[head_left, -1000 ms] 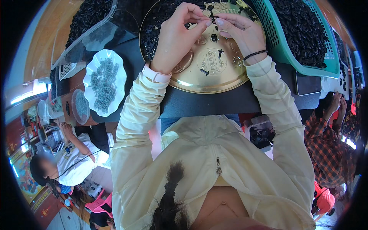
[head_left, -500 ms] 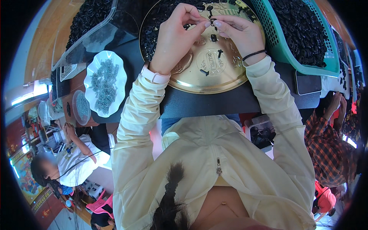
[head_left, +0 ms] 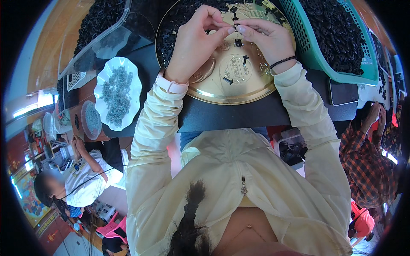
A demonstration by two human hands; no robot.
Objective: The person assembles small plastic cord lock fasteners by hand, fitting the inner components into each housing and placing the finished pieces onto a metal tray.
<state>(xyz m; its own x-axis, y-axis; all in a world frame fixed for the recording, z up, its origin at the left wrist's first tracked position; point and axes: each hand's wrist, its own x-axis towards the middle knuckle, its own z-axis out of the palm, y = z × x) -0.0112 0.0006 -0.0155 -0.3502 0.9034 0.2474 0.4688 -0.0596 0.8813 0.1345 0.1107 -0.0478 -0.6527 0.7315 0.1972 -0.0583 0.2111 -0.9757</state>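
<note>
Over a round gold tray [head_left: 252, 91], my left hand [head_left: 200, 40] and my right hand [head_left: 265, 37] meet fingertip to fingertip. Both are closed in a pinch on a small black plastic part [head_left: 236, 26], mostly covered by the fingers. Whether a second tiny piece sits between them I cannot tell. Just below my fingertips a small black piece [head_left: 238, 42] lies on the tray. Closer to the near rim are two more loose black pieces, one slim [head_left: 245, 60] and one short [head_left: 228, 80]. Many black parts [head_left: 168, 38] cover the tray's left and far sides.
A white scalloped dish [head_left: 136, 96] of small clear-grey pieces stands left, beside a round tub [head_left: 91, 121]. A clear bin [head_left: 124, 30] of black parts is behind it. To the right are a green basket [head_left: 307, 47] of black parts and a phone [head_left: 343, 92]. Other people sit at both sides.
Very little differs. My fingertips have shifted slightly downward and closer around the black part, covering more of it. The loose pieces on the tray stay where they were.
</note>
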